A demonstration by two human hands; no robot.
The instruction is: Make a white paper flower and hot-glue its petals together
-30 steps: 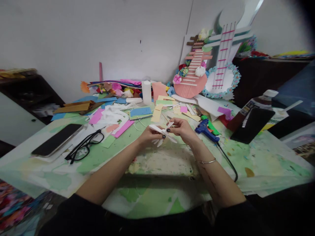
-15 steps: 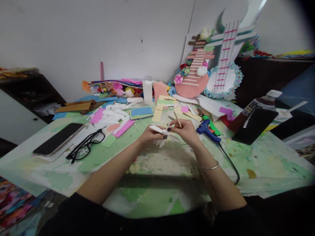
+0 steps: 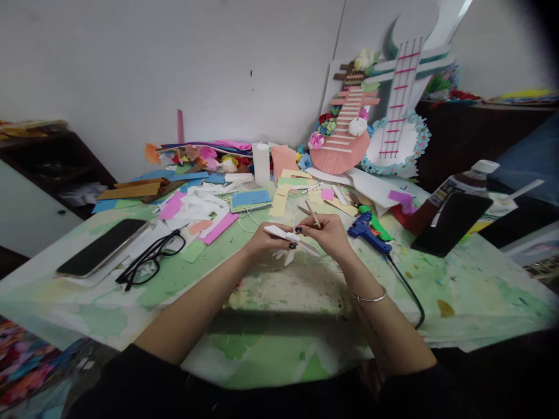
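My left hand (image 3: 264,240) is closed around a white folded paper piece (image 3: 309,248) with several petal-like strips, some hanging below the thumb. It is held a little above the table, near the front edge. My right hand (image 3: 326,234) pinches a thin light-coloured stick (image 3: 311,213), which tilts up and to the left. That hand's fingertips are close to the middle of the white paper piece; whether they touch it I cannot tell.
A blue glue gun (image 3: 367,233) with a black cord lies right of my hands. Glasses (image 3: 151,260) and a phone (image 3: 103,247) lie left. Behind are paper scraps (image 3: 201,201), a white cylinder (image 3: 262,164) and two paper instruments (image 3: 340,148). A bottle (image 3: 458,186) stands at right.
My right fingertips have shifted slightly left and up at the paper piece, and the stick leans a little more to the left. My left hand keeps its hold.
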